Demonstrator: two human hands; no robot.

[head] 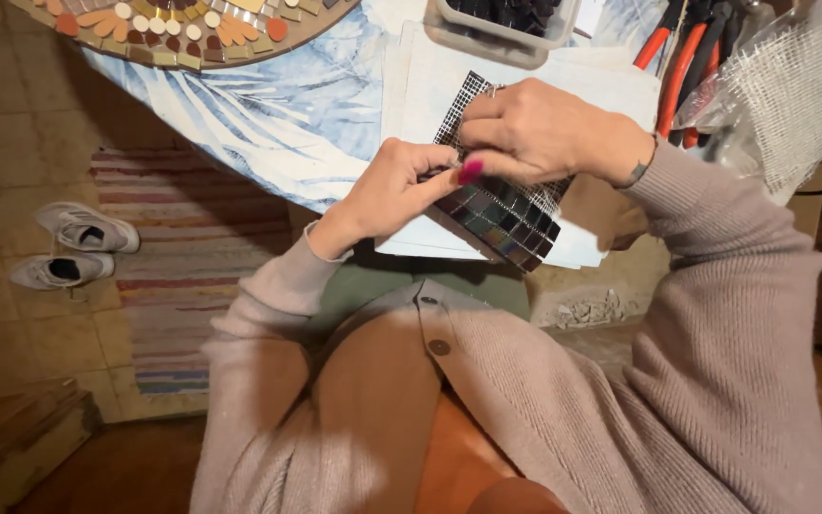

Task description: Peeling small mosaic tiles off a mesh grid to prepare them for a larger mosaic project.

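Both hands, left hand (387, 190) and right hand (535, 128), pinching a mirror-tile mesh sheet (501, 214); tiles beneath fingertips liable to peel loose if tugged.

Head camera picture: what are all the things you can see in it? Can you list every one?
Sheet of small mirror tiles on mesh: one, dark and shiny, held at the table edge.
White paper: a few sheets, under the tile sheet.
Table: one, blue and white leaf pattern.
Round mosaic: one, orange, cream and brown pieces, top left.
Clear tub: one, dark pieces inside, top middle.
Pliers: red and black handles, number unclear, top right.
White mesh: one piece, far right.
Shoes: two, white, on the floor.
Striped rug: one, by the shoes.
Left hand: holds the sheet.
Right hand: pinches the sheet.
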